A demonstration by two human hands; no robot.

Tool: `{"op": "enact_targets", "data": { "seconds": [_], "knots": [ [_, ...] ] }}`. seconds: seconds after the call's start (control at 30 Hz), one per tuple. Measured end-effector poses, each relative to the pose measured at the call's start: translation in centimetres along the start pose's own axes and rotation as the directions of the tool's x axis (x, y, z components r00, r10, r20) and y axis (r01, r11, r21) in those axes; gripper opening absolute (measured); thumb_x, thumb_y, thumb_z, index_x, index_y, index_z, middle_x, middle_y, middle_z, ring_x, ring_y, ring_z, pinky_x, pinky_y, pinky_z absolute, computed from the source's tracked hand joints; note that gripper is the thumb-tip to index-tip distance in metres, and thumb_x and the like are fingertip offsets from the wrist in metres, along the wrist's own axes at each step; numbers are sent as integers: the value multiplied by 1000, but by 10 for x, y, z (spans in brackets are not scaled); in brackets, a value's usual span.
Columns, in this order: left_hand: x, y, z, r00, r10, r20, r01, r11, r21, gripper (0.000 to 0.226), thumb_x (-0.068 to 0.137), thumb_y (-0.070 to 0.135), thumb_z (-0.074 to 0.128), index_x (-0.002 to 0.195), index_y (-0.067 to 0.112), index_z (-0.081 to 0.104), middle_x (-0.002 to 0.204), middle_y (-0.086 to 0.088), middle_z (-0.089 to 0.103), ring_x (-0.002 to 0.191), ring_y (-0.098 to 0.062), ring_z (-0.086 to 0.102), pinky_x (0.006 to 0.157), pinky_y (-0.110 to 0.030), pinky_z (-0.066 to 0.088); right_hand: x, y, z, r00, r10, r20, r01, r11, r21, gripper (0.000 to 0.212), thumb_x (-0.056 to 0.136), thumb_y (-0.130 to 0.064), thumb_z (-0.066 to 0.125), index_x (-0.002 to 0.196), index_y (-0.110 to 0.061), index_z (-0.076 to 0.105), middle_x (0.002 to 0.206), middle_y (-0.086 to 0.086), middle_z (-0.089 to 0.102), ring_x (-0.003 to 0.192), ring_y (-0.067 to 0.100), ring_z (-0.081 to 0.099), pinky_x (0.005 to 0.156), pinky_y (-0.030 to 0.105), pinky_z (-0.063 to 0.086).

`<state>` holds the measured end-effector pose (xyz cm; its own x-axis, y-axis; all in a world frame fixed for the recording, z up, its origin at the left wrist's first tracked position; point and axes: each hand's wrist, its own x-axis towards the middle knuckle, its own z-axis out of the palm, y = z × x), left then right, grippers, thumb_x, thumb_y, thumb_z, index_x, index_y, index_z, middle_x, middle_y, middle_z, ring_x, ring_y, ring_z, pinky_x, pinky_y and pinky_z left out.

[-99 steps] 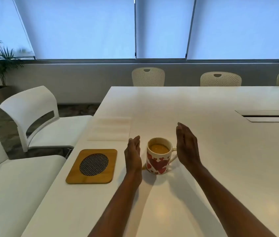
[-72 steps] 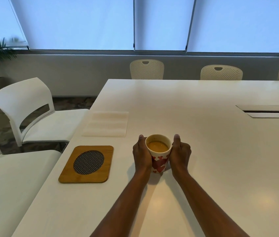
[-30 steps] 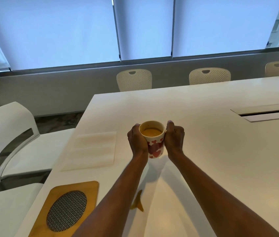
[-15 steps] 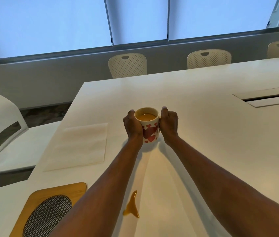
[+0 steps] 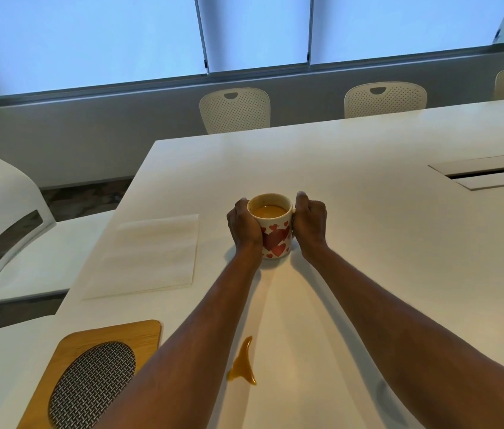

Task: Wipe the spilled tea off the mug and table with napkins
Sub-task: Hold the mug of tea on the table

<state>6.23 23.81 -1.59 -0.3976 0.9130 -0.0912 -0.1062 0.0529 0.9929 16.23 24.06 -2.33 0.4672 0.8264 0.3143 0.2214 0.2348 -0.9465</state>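
A white mug [image 5: 273, 233] with red hearts, full of tea, stands upright on the white table [image 5: 399, 243] well out in front of me. My left hand [image 5: 243, 226] cups its left side and my right hand [image 5: 309, 222] wraps its right side, over the handle. Both arms are stretched out. A small brown puddle of spilled tea [image 5: 243, 363] lies on the table between my forearms, close to me. A flat stack of white napkins [image 5: 148, 257] rests left of the mug.
A wooden trivet [image 5: 89, 376] with a round mesh inset sits at the near left. White chairs [image 5: 0, 230] stand left of the table, beige perforated chairs [image 5: 234, 109] along the far edge. A cable slot [image 5: 492, 174] opens at the far right.
Both hands closed around the mug and moved it away from me across the table. A tea puddle showed up where the mug had stood. The mug now rests on the table.
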Motion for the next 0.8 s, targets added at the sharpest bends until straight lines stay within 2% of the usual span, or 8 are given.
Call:
{"op": "enact_targets", "data": {
  "seconds": [0.07, 0.2, 0.47, 0.57, 0.63, 0.7, 0.73, 0.8],
  "knots": [
    [-1, -1, -1, 1000, 5, 4, -5, 1000, 2, 31, 98, 40, 37, 116, 19, 51, 123, -8, 60, 103, -25, 61, 86, -39, 50, -1, 0, -1, 1000, 3, -4, -3, 1000, -7, 57, 105, -27, 34, 50, -16, 45, 52, 4, 52, 51, 13, 51, 62, 27, 44],
    [-2, -4, -1, 999, 32, 20, -32, 999, 23, 39, 99, 41, 35, 122, 15, 54, 124, -9, 60, 104, -26, 62, 88, -41, 52, -4, 1, -3, 1000, 10, -1, -10, 1000, -13, 55, 105, -27, 34, 54, -10, 48, 59, 12, 57, 54, 17, 53, 64, 29, 45],
    [-5, -6, -2, 998, 51, 21, -51, 998, 38, 40, 99, 44, 33, 124, 18, 51, 124, -7, 60, 105, -25, 61, 84, -36, 49, -4, 3, -6, 1000, 1, 6, -1, 1000, -11, 56, 104, -29, 37, 50, -17, 47, 53, 5, 54, 52, 17, 53, 62, 32, 46],
    [-10, -1, -10, 987, 145, 67, -147, 988, 35, 41, 100, 44, 30, 107, 20, 62, 108, -4, 68, 97, -22, 65, 76, -32, 50, -4, -1, -12, 1000, -21, 9, 22, 999, -36, 49, 103, -32, 40, 63, -6, 56, 65, 11, 60, 60, 19, 56, 65, 36, 49],
    [-14, 3, -21, 965, 246, 85, -253, 965, 76, 40, 102, 42, 28, 106, 20, 62, 106, -1, 68, 96, -17, 64, 79, -30, 48, -1, -4, -21, 976, -189, -108, 162, 963, -213, 41, 101, -31, 43, 76, -3, 58, 81, 13, 61, 69, 20, 56, 66, 37, 51],
    [-20, 7, -40, 930, 358, 88, -368, 913, 178, 29, 102, 36, 34, 109, 19, 57, 105, 4, 66, 92, -9, 61, 81, -22, 47, -2, -17, -28, 882, -430, -194, 340, 864, -371, 29, 98, -28, 45, 85, -5, 55, 90, 14, 58, 74, 20, 55, 63, 33, 49],
    [-21, 10, -55, 903, 419, 95, -429, 869, 245, 24, 101, 31, 40, 112, 18, 57, 104, 6, 64, 90, -6, 60, 79, -15, 45, -6, -27, -28, 835, -519, -185, 422, 818, -390, 25, 97, -27, 46, 87, -6, 55, 91, 13, 58, 74, 18, 54, 61, 29, 46],
    [-22, 18, -89, 843, 526, 115, -526, 760, 382, 21, 95, 17, 52, 114, 13, 60, 104, 5, 64, 90, -5, 58, 75, -6, 40, -23, -51, -19, 774, -631, -61, 578, 741, -341, 19, 95, -26, 47, 87, -11, 56, 88, 9, 59, 70, 14, 53, 60, 23, 43]
  ]
}}
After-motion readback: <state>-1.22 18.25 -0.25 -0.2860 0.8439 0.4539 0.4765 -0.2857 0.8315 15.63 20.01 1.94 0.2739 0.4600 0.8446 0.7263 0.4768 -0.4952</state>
